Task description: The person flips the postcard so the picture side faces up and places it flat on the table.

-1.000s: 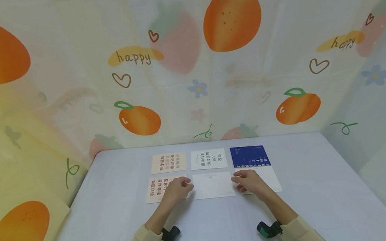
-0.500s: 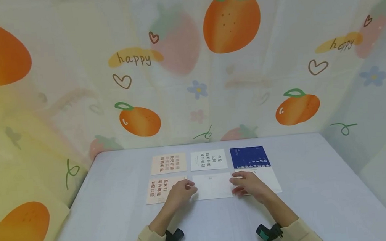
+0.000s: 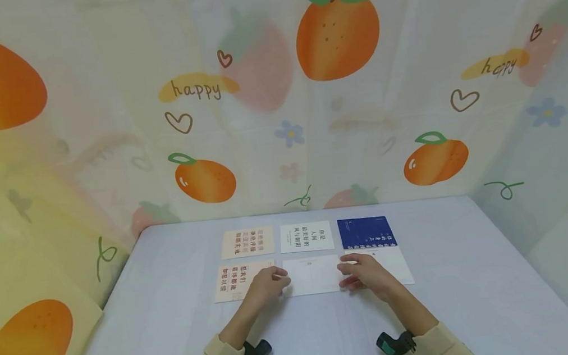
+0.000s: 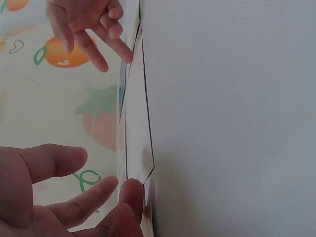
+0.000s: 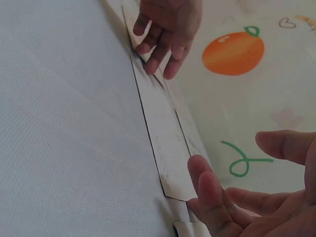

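Note:
In the head view, a white, mostly blank card (image 3: 313, 279) lies in the middle of the front row. My left hand (image 3: 268, 285) hovers at its left edge, overlapping a cream card (image 3: 229, 282) printed with brown characters. At its right edge is my right hand (image 3: 367, 274), partly covering another white card (image 3: 398, 265). Both wrist views show relaxed, spread fingers with thumbs apart and nothing between them. The left fingertips (image 4: 132, 190) come close to the middle card's end, and the right fingertips (image 5: 197, 168) are near its opposite end.
Behind lies a second row: a cream card (image 3: 247, 242), a white card (image 3: 307, 237) with dark characters and a dark blue card (image 3: 366, 233). All rest on a white-covered table (image 3: 308, 333). A fruit-printed curtain (image 3: 260, 134) surrounds the back and sides.
My left hand has shifted slightly right, toward the middle card, and my right hand slightly left. The cards look unchanged; the head view has tilted up a little.

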### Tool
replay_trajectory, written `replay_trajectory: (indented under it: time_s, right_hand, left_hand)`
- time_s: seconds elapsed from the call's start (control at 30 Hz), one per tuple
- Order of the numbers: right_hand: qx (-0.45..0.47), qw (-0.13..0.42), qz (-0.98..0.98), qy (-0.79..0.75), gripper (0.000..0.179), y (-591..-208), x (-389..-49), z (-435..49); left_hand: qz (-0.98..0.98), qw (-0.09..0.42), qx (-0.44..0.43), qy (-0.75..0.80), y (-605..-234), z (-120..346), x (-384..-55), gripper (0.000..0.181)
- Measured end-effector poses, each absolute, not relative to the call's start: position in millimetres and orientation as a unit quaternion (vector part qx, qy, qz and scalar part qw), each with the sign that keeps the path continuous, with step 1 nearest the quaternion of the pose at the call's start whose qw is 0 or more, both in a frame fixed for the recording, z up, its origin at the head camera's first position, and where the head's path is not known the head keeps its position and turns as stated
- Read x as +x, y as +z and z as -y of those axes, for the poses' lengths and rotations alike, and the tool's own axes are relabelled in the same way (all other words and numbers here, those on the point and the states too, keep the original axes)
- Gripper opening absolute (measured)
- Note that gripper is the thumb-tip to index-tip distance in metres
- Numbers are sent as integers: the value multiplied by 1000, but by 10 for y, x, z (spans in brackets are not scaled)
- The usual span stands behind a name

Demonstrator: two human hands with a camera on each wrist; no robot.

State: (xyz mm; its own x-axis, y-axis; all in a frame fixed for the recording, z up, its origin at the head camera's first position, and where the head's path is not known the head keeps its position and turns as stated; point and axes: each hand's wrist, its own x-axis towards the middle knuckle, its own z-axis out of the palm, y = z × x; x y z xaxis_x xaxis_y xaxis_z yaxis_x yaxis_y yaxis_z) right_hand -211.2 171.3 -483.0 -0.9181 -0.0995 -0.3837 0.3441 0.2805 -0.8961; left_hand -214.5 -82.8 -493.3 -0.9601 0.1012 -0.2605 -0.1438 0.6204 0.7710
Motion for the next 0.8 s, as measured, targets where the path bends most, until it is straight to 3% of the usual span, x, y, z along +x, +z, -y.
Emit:
replay_trajectory:
  time_s: [0.33, 0.63, 0.8]
  right_hand:
    - [94, 164, -780, -597, 38, -4922, -2204, -1715]
    - [106, 139, -799, -575, 37, -4891, -2194, -1689]
    - [88, 159, -795, -578, 43, -4834, -2146, -1642]
  left_hand:
    - [-857, 165, -41, 486, -4944, 856, -2181, 39]
    - [-908, 105, -30, 404, -4898, 822, -2138, 38]
    - [-904, 120, -25, 410, -4875, 842, -2112, 39]
